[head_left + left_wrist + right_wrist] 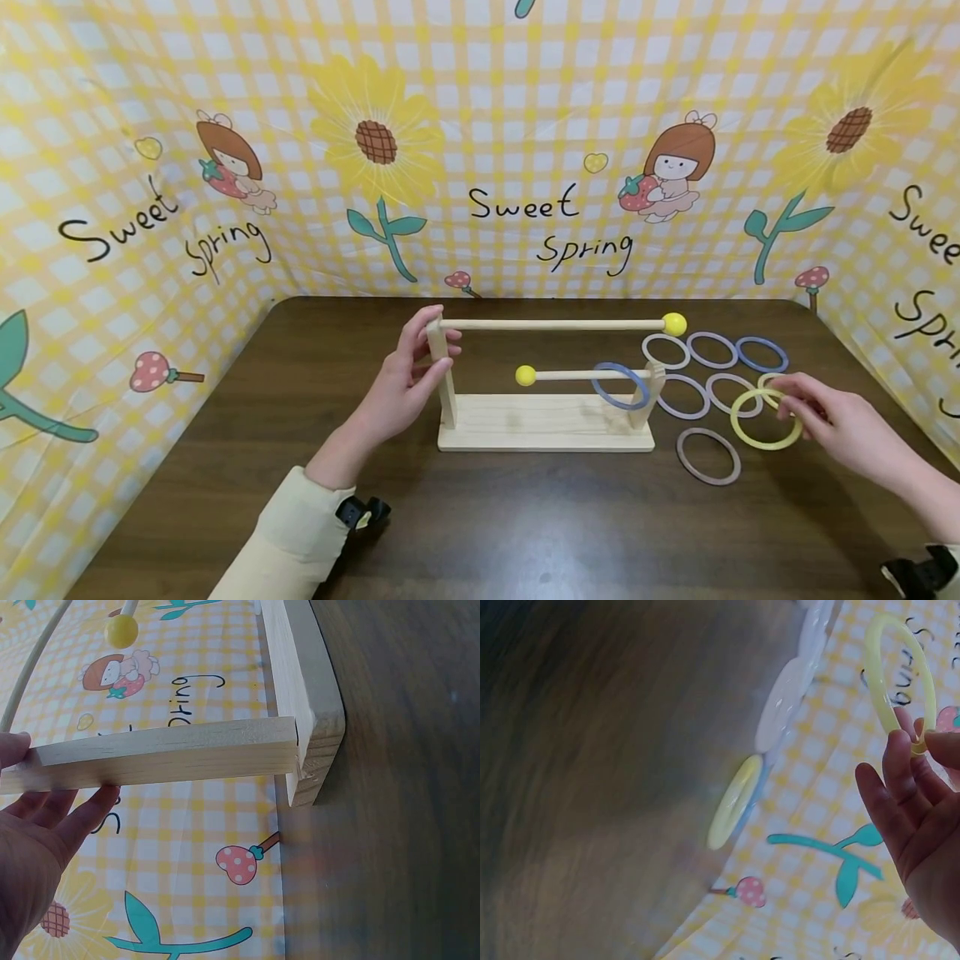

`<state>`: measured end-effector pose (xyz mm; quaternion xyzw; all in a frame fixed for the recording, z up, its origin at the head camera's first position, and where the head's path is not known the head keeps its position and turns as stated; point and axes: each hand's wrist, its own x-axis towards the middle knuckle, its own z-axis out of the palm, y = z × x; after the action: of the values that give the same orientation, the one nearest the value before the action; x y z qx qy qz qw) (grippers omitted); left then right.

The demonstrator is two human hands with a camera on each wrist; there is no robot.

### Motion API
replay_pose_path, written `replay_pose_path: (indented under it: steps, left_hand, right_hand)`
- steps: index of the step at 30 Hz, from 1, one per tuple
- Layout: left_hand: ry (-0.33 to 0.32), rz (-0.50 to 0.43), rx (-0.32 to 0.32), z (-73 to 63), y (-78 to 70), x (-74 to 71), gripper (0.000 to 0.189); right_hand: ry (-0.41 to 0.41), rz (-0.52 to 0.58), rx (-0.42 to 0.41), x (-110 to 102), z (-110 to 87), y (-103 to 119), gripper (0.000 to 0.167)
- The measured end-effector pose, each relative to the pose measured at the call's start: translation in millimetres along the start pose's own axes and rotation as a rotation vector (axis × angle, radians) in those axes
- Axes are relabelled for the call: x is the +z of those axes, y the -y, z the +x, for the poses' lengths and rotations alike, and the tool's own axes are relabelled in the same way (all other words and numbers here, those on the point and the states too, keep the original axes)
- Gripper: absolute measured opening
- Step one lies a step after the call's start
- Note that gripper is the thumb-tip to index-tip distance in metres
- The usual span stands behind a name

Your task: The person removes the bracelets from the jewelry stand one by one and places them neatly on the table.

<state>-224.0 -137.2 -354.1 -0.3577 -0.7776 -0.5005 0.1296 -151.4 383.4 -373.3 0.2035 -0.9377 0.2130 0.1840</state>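
Note:
A wooden stand (547,423) has two upright posts, each carrying a horizontal rod with a yellow ball at its tip. My left hand (405,375) grips the taller left post (165,754) near its top, thumb on one side and fingers on the other. On the lower rod (570,376) hangs a blue ring (621,407), close to the right post. Right of the stand, my right hand (843,425) pinches a yellow ring (874,667) between thumb and fingers, raised off the table. The upper rod (555,325) carries no ring.
Several loose rings lie on the dark table right of the stand, among them a blue ring (762,355), a greyish ring (708,457) and another yellow ring (735,802). A yellow checked cloth (480,150) stands behind and along both sides.

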Motion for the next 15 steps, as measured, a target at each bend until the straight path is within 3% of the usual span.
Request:
replay_pose_path:
  steps: [15]
  left_hand:
    - [-0.002, 0.004, -0.010, 1.0, -1.6, -0.3, 0.066]
  right_hand:
    - [0.147, 0.040, 0.043, 3, -9.5, -23, 0.020]
